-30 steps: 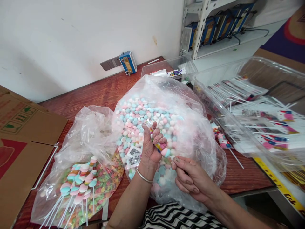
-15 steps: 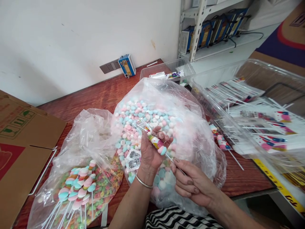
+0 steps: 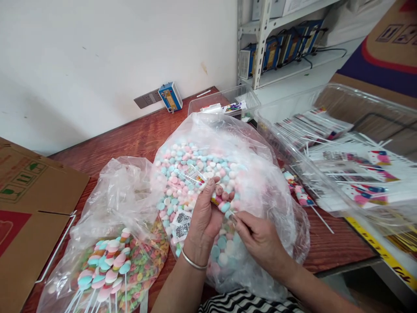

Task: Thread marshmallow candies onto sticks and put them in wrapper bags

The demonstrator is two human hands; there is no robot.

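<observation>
My left hand (image 3: 208, 208) is closed around a candy skewer (image 3: 224, 207) in a printed clear wrapper (image 3: 193, 174), whose far end sticks out past my thumb. At the skewer's lower end, my right hand (image 3: 257, 234) pinches the white stick, which is mostly hidden by the fingers. Both hands are above a big clear plastic bag (image 3: 260, 174) of pink, blue and white candies. Printed paper labels (image 3: 181, 226) show beside my left wrist. To the left, several unwrapped candy skewers (image 3: 107, 261) with white sticks lie on a bag of gummy rings (image 3: 156, 248).
A clear bin (image 3: 293, 163) of wrapped skewers stands at right, with a wrapped candy skewer (image 3: 301, 193) beside it on the table (image 3: 339, 243). A cardboard box (image 3: 39, 208) borders the left. Behind are a small clear tray (image 3: 224, 93), a blue device (image 3: 170, 96) and a metal shelf (image 3: 262, 43).
My left fingers have closed further over the wrapped candy, hiding more of it. My right hand has shifted slightly up toward the left, its fingers tighter on the stick. The view has moved a little.
</observation>
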